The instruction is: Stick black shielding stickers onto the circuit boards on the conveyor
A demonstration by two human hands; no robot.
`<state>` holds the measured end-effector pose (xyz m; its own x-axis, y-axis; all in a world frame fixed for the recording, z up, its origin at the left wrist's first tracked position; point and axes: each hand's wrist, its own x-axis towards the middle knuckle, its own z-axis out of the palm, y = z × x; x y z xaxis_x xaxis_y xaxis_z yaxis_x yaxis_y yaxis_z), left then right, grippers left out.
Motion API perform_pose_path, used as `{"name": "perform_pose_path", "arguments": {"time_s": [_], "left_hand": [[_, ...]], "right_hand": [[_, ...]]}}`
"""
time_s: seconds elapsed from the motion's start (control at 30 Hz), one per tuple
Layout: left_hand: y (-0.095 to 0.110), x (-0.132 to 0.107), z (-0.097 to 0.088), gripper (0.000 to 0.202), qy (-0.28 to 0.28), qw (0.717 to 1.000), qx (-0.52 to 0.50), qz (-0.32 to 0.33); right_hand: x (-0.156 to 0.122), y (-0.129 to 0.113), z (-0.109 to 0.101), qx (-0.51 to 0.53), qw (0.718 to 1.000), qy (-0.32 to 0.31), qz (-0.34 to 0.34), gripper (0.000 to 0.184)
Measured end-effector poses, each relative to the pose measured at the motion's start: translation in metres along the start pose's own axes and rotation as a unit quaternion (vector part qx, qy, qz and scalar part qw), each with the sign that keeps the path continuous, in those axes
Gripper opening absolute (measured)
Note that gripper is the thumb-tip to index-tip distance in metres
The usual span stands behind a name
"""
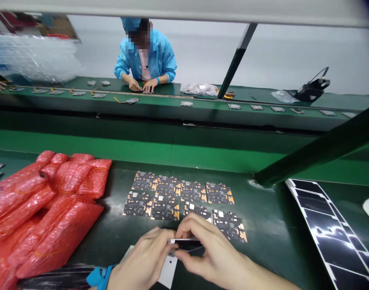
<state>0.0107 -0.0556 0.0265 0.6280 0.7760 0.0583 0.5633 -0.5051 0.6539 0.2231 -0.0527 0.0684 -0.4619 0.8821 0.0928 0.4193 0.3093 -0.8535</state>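
Close to me, both hands meet over the green bench. My left hand (148, 254) pinches the left end of a thin, flat dark piece with a white edge (187, 243). The fingers of my right hand (213, 249) close on its right side, thumb below and index finger above. The piece is seen nearly edge-on, so its exact kind does not show. Under my left hand lies a white sheet (168, 270) with small dark marks, partly covered. Just beyond my hands, several black and gold circuit boards (165, 207) lie in two rows; my right hand partly hides one.
Red bubble-wrap bags (60, 209) are piled at left. Sheets of black stickers (326, 229) lie at right, near a slanted green post (311, 149). Across, a person in a blue jacket (163, 50) works at a conveyor (160, 104) carrying small boards.
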Motion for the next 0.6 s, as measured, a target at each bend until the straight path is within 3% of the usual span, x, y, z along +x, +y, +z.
{"name": "perform_pose_path", "arguments": {"time_s": [0.07, 0.17, 0.23, 0.43, 0.6], "left_hand": [[-0.001, -0.004, 0.002, 0.024, 0.015, 1.0, 0.011, -0.009], [0.003, -0.006, 0.002, 0.056, 0.021, 1.0, 0.016, -0.01], [0.009, -0.004, -0.001, 0.062, 0.023, 0.999, 0.028, -0.01], [0.023, 0.003, -0.008, 0.05, 0.048, 0.996, 0.075, 0.026], [0.019, -0.002, -0.013, 0.036, 0.0, 0.999, -0.004, -0.054]], "right_hand": [[-0.002, -0.003, 0.0, -0.006, 0.999, 0.015, -0.034, 0.011], [-0.005, -0.004, 0.0, -0.025, 0.996, 0.038, -0.074, 0.007], [-0.005, -0.005, 0.0, -0.031, 0.995, 0.048, -0.085, 0.008], [-0.003, -0.005, -0.001, 0.006, 0.995, 0.066, -0.074, 0.012], [-0.005, 0.0, 0.0, -0.05, 0.984, 0.111, -0.128, 0.01]]}}
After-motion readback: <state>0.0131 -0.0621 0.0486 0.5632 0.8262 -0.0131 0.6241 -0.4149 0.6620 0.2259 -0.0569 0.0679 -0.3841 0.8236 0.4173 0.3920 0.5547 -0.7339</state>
